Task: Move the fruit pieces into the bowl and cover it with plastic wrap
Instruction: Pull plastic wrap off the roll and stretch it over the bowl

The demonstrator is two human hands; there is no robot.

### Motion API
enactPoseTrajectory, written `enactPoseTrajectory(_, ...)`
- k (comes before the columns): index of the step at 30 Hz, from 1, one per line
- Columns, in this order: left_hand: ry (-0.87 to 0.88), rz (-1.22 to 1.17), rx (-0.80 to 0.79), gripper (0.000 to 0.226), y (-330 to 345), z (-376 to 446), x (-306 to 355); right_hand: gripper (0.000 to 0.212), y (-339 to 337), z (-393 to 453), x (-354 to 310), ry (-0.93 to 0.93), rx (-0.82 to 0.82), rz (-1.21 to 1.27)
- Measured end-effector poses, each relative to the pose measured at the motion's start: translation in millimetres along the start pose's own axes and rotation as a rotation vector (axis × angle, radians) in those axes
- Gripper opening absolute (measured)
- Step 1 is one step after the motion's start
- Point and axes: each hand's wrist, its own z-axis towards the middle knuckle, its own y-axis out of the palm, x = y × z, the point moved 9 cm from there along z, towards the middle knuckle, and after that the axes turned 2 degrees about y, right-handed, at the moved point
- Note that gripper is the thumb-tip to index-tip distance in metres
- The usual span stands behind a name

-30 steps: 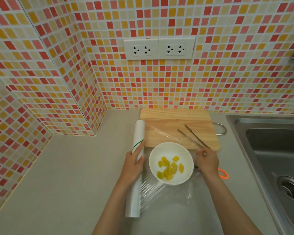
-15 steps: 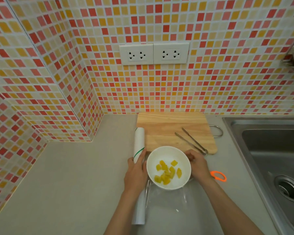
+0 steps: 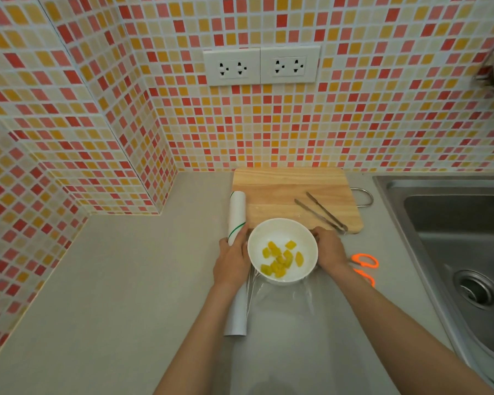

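A white bowl (image 3: pixel 282 250) sits on the grey counter (image 3: pixel 126 280) just in front of the wooden cutting board (image 3: pixel 291 195), and the yellow fruit pieces (image 3: pixel 280 259) lie inside it; the bowl is uncovered on top. The left hand (image 3: pixel 231 259) lies over the roll of plastic wrap (image 3: pixel 236 252) just left of the bowl, its fingers curled around the tube; a clear sheet of wrap (image 3: pixel 283 297) runs from the roll across the counter under and in front of the bowl. The right hand (image 3: pixel 330 249) is against the bowl's right side, fingers together and bent towards the rim; whether it pinches the film cannot be told. Metal tongs (image 3: pixel 321 216) rest on the board's right part; orange-handled scissors (image 3: pixel 364 266) lie right of the right wrist, near the steel sink (image 3: pixel 454 238).
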Motion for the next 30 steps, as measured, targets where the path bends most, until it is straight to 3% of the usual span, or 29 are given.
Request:
enactPoseTrajectory(3,0.002,-0.019,0.007,0.045,-3,-1,-1,0.017,-1,3,1,-0.018,-0.008,-0.165)
enactPoseTrajectory(6,0.002,0.004,0.035,0.046,-7,-1,-2,0.013,-29,5,-3,-0.012,0.147,-0.083)
enactPoseTrajectory(8,0.004,0.026,0.046,0.045,-8,-1,0,0.012,-47,6,-25,-0.150,0.224,0.057)
enactPoseTrajectory(10,-0.006,0.046,0.058,0.045,-8,0,1,0.022,-47,3,-56,-0.304,0.133,0.269)
enactPoseTrajectory(12,-0.025,0.073,0.069,0.044,-8,0,0,0.031,-31,-3,-75,-0.333,-0.051,0.429)
enactPoseTrajectory(14,-0.047,0.091,0.078,0.044,-8,-1,0,0.036,-12,-5,-77,-0.269,-0.164,0.495)
enactPoseTrajectory(22,-0.045,0.202,0.062,0.043,-10,-1,2,0.049,12,16,-50,-0.050,-0.312,0.546)
enactPoseTrajectory(28,-0.042,0.179,0.077,0.041,-9,-2,3,0.061,43,6,-9,0.228,-0.370,1.065)
enactPoseTrajectory(30,-0.042,0.164,0.082,0.042,-10,-3,3,0.063,46,6,-1,0.282,-0.308,1.171)
